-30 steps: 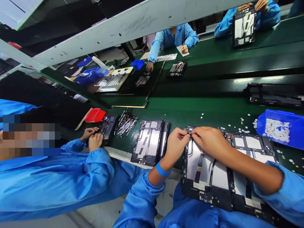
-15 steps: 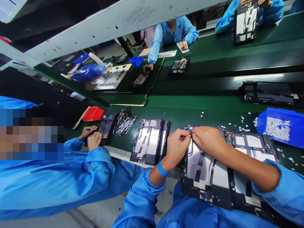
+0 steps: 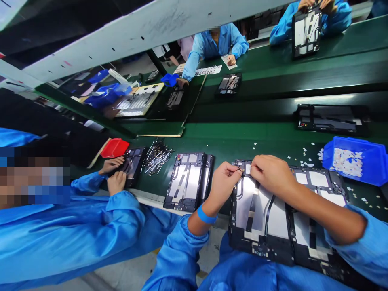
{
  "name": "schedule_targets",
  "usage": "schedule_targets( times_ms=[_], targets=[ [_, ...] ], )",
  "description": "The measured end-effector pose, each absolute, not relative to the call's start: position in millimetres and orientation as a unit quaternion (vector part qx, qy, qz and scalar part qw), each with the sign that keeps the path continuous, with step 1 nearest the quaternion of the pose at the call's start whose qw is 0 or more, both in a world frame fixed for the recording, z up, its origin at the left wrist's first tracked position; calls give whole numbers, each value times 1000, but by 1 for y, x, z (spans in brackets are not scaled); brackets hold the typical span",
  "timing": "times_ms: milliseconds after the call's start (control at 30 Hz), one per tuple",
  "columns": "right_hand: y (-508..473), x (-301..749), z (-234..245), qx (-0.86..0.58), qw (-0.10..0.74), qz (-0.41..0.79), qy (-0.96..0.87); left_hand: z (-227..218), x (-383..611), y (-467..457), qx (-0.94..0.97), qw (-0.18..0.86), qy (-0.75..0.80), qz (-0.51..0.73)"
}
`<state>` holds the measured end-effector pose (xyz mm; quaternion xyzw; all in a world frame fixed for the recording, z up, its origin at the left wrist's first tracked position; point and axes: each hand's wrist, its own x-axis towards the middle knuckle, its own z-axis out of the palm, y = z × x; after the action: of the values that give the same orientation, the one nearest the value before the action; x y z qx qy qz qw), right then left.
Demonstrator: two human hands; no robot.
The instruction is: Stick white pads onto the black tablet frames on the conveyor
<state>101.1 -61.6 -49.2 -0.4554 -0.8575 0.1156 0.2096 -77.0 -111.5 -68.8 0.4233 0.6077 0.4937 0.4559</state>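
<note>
An opened tablet point(image 3: 277, 220) with silver batteries and dark ribbon cables lies in front of me, overhanging the bench's near edge. My left hand point(image 3: 222, 182) is at its upper left corner. Thumb and forefinger pinch a small dark part there, too small to name. My right hand point(image 3: 269, 173) hovers over the upper edge with its fingers curled together, a little apart from the left fingertips. Whatever it may hold is hidden. A second opened tablet point(image 3: 300, 232) lies against the first on the right, partly under my right forearm.
A blue bin point(image 3: 372, 161) of small white pieces stands at right, with loose pieces around it. Stacked tablets point(image 3: 184, 182) lie left of my hands, beside a pile of thin strips point(image 3: 157, 157). A co-worker's hands point(image 3: 117, 182) work on another tablet. A white beam point(image 3: 121, 44) crosses overhead.
My right hand has moved right, away from the left fingertips, uncovering more of the tablet's upper corner. My left hand keeps its pinch. Across the bench, a co-worker's hand has shifted by the blue tray.
</note>
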Motion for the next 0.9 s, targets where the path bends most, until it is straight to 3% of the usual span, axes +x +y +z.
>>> schedule_targets(
  times_ms=[367, 533, 700, 833, 900],
  targets=[
    [-71, 81, -38, -484, 135, 162, -849, -61, -72, -117, 477, 383, 631, 477],
    [-66, 78, -37, -474, 147, 168, -852, -61, -73, -116, 479, 394, 631, 465],
    [-48, 168, -33, -574, 175, 168, -782, -67, -80, -112, 457, 430, 617, 475],
    [-32, 274, -34, -739, 34, 89, -667, -67, -85, -111, 457, 433, 613, 478],
    [-33, 283, -33, -732, 55, 103, -671, -63, -87, -112, 473, 429, 614, 465]
  ],
)
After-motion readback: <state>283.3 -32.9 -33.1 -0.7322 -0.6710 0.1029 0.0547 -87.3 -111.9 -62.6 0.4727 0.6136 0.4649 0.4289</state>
